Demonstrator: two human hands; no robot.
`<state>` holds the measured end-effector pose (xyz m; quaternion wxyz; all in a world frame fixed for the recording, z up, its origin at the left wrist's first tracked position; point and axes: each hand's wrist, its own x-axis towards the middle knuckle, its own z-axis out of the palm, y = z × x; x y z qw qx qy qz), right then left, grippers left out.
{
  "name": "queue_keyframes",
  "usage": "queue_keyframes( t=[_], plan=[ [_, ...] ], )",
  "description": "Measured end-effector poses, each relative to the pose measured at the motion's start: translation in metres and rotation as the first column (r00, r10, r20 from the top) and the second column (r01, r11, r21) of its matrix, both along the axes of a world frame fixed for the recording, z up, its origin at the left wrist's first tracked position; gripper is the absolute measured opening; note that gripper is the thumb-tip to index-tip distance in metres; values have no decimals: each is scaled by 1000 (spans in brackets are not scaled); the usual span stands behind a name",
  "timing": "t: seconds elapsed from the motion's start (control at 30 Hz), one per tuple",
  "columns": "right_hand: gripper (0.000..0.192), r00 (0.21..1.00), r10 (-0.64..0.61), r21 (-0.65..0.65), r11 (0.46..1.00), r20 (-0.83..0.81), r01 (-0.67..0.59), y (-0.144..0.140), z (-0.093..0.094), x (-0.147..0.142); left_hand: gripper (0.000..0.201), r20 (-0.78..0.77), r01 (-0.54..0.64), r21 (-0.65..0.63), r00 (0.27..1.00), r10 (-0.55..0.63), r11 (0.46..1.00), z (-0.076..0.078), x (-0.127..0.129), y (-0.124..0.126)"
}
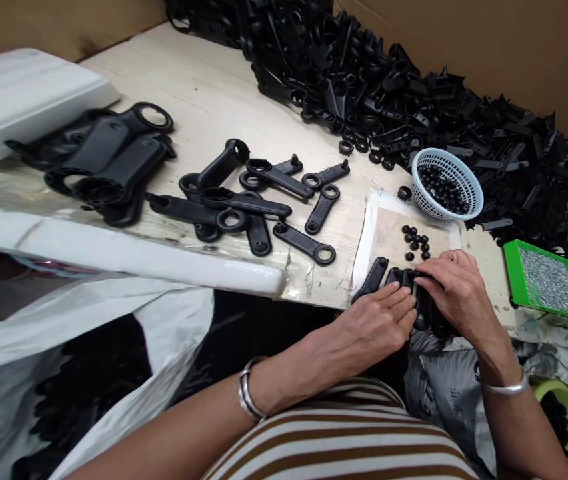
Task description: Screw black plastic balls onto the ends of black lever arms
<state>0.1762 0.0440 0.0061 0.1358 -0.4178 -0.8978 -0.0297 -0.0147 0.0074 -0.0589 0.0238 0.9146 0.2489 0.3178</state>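
Observation:
Several black plastic crank arms [373, 279] lie side by side at the table's front edge, on a pale cloth-edged board [371, 227]. My left hand [377, 319] rests across them, its fingers stretched out and lying flat on the narrow ends. Beside it, my right hand [457, 293] pinches with thumb and forefinger at the far end of one arm. Whatever is between those fingertips is hidden or too small to name. Just beyond both hands sits a cluster of small round black knobs [414, 240].
A light-blue basket [419, 167] holds more black knobs. On the right, a green tray [513, 270] contains small shiny metal pieces. Loose crank arms [249, 203] spread leftward toward a white box [29, 93]. A large heap of black parts [389, 93] lines the back.

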Motion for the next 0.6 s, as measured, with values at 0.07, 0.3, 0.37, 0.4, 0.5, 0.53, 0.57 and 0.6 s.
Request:
queue_keyframes(
  t=[0.07, 0.3, 0.37, 0.4, 0.5, 0.53, 0.57, 0.6],
  plan=[
    [14, 1000, 16, 3, 1000, 0, -16, 0, 2, -1, 13, -1, -1, -7, 1000, 1, 1000, 1, 0, 0],
    [13, 983, 93, -50, 995, 159, -86, 1, 14, -11, 11, 24, -16, 6, 1000, 16, 1000, 5, 1, 1],
    [13, 973, 129, -75, 990, 190, -117, 2, 16, -11, 13, 22, -17, 12, 1000, 17, 1000, 4, 1, 1],
    [12, 970, 141, -84, 988, 197, -127, 2, 17, -11, 14, 20, -17, 13, 1000, 17, 1000, 3, 1, 1],
    [13, 969, 134, -89, 989, 209, -118, 3, 17, -11, 15, 10, -16, 15, 1000, 16, 1000, 2, 1, 1],
    [14, 968, 123, -85, 991, 216, -107, 2, 16, -11, 15, 7, -16, 18, 1000, 16, 1000, 1, 1, 1],
    [15, 967, 113, -79, 992, 226, -98, 2, 16, -12, 15, 7, -18, 25, 1000, 18, 1000, 1, 1, 1],
    [16, 965, 106, -72, 993, 239, -92, 1, 16, -13, 15, 10, -20, 31, 1000, 20, 999, 1, 1, 1]
  ],
)
